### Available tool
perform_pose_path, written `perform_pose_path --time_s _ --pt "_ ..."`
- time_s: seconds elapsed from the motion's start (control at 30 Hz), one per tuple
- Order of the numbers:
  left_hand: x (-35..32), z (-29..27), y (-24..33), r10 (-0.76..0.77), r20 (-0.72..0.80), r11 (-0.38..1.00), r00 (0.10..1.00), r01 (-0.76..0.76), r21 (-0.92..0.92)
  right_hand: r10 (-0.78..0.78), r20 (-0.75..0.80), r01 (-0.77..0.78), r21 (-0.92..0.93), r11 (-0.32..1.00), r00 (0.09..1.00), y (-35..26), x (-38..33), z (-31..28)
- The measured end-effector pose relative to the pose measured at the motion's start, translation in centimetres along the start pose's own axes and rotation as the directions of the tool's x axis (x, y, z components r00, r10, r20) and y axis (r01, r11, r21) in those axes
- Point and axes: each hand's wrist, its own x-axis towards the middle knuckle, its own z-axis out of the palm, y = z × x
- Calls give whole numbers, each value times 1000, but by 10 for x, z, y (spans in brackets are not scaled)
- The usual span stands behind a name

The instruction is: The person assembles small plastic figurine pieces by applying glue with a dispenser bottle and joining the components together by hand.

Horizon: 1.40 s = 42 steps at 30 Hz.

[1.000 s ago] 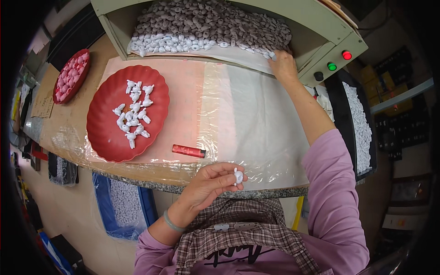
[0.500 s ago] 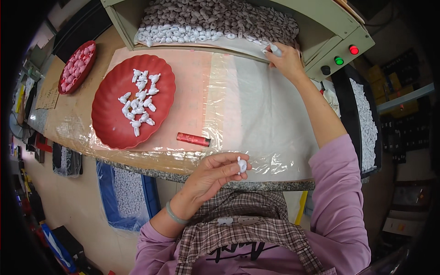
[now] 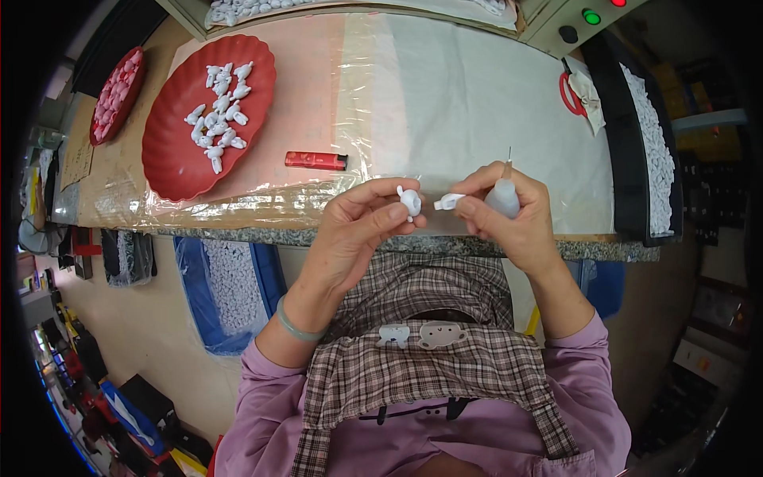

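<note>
Between thumb and fingers my left hand (image 3: 350, 226) pinches a small white rounded figure part (image 3: 411, 204), with a short stub sticking up. My right hand (image 3: 528, 226) grips two things. Its thumb and forefinger hold a small white elongated part (image 3: 448, 202), pointing at the rounded one with a gap between them. A squeeze bottle (image 3: 503, 199) with a thin needle tip stands needle up in the same hand. Both hands hover over the bench's near edge. Farther left, a red scalloped plate (image 3: 171, 151) carries several white rabbit-like figures (image 3: 216, 121).
A red lighter (image 3: 315, 160) lies right of the plate. Pink pieces fill a red bowl (image 3: 133, 115) at far left. Red-handled scissors (image 3: 569, 94) and a black tray (image 3: 632, 183) of white parts are at right. Behind stands a box machine (image 3: 548, 28) with lit buttons.
My right hand has come back from the machine's opening toward my left hand, bottle still in it, now with a small white part too. The view has tilted down.
</note>
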Motion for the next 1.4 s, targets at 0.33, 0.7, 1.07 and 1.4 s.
perform_pose_path --time_s 0.33,0.7,1.07,1.4 --pt "-5 10 -12 78 -21 971 997 -71 230 -199 -31 188 -201 961 980 14 -17 6" --pt "-5 13 -13 84 47 947 995 -95 307 -232 -24 220 -240 946 972 22 -20 8" --pt "-6 2 -14 97 113 909 989 -134 394 -220 -8 220 -60 974 975 40 -30 18" --pt "-10 12 -16 194 105 842 975 -221 492 -261 -27 260 -40 965 965 40 -30 17"
